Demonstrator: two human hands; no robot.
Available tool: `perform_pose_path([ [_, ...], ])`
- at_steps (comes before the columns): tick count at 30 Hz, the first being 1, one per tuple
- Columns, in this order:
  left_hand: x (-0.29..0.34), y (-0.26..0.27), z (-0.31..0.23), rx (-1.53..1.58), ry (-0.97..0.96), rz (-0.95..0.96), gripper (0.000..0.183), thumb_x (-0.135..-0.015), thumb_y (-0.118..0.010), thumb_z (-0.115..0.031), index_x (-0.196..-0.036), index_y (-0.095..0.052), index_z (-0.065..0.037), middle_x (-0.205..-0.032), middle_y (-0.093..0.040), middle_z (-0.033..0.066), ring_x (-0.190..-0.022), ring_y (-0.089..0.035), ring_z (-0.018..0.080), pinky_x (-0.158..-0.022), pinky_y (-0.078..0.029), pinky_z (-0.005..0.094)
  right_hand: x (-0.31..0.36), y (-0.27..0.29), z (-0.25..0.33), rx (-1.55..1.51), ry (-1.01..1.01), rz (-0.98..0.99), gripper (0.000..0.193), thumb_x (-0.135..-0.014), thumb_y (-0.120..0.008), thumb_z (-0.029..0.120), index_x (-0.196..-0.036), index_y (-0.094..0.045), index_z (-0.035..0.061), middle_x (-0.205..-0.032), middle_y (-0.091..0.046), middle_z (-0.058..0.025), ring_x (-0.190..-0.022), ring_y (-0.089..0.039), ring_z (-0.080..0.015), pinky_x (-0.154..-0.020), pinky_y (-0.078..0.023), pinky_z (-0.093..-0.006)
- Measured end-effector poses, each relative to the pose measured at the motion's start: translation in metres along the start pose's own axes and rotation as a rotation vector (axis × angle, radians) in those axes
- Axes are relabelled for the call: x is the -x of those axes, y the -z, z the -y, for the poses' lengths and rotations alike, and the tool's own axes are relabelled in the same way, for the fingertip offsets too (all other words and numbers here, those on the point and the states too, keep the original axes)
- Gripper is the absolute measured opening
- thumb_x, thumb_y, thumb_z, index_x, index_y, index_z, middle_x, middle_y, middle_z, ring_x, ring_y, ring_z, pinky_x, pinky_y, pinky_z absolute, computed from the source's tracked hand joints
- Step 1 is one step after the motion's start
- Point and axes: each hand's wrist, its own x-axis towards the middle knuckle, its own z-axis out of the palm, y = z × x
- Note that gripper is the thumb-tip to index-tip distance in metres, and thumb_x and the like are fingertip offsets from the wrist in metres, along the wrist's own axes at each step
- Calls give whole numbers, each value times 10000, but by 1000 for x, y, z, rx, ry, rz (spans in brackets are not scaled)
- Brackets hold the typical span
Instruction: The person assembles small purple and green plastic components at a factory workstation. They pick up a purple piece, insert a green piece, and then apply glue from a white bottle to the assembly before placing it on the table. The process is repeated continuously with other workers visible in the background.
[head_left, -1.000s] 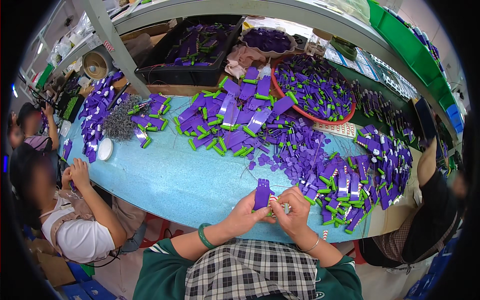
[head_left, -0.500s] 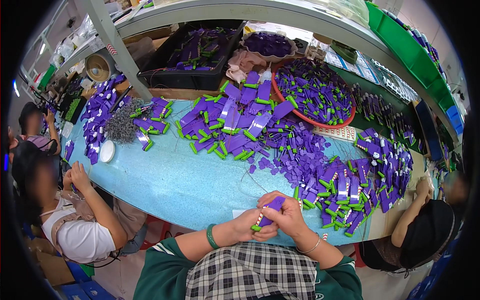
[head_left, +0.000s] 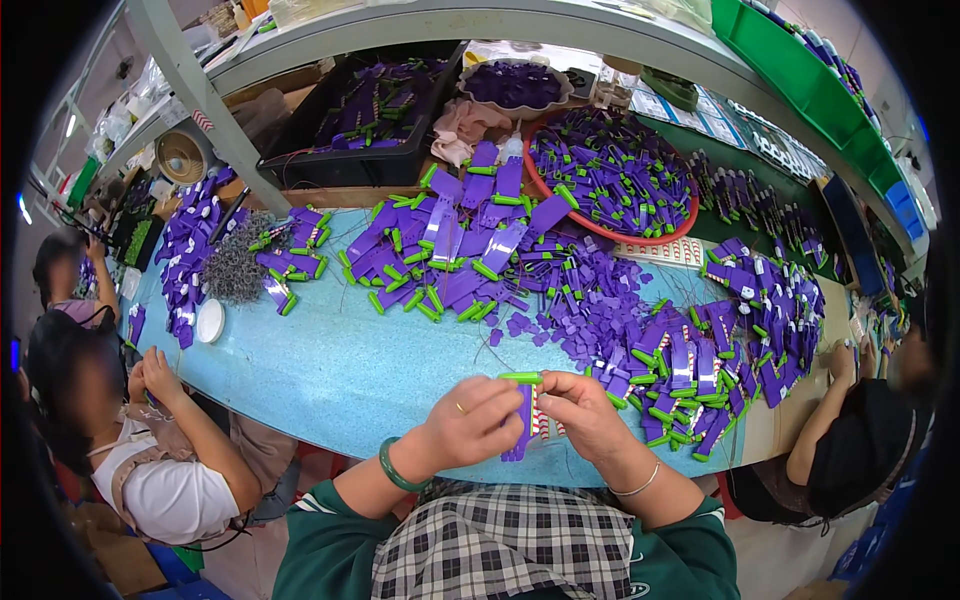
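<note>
Between my hands, above the near edge of the blue table, hangs a flat purple piece (head_left: 518,437) with a green bar across its top and a red-and-white striped strip along one side. The fingers of my left hand (head_left: 468,425) are curled closed against its left side, just under the green bar. My right hand (head_left: 590,418) pinches near the bar's right end, thumb and forefinger together. To the right of my hands lies a heap of similar finished-looking purple and green pieces (head_left: 685,375). Small loose purple parts (head_left: 590,320) are spread beyond it.
Further purple-green pieces (head_left: 450,240) are piled mid-table, beside a red basin (head_left: 690,220) and a black tray (head_left: 345,168). A white lid (head_left: 210,321) and grey wire bits (head_left: 235,262) lie left. Co-workers sit at left (head_left: 165,480) and right (head_left: 830,460).
The purple piece has turned so its green bar is now at the top. My left hand has shifted left and regripped, and the right hand has moved toward the bar's end.
</note>
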Motion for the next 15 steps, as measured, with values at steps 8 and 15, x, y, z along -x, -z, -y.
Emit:
perform_pose_path([
  [8, 14, -15, -4, 114, -131, -67, 182, -659, -699, 42, -785, -592, -34, -952, -594, 109, -881, -642, 262, -689, -587, 304, -5, 1, 0, -27, 2, 37, 112, -895, -621, 104, -791, -629, 62, -724, -573, 52, -636, -488, -16, -558, -385, -200],
  [15, 14, -8, -4, 68, -171, -51, 179, -678, -687, 29, -844, -629, -7, -962, -587, 121, -881, -646, 276, -675, -589, 308, -3, -6, -15, -152, -209, 28, 207, -927, -597, 191, -818, -685, 39, -788, -650, 1, -689, -552, -47, -621, -448, -222],
])
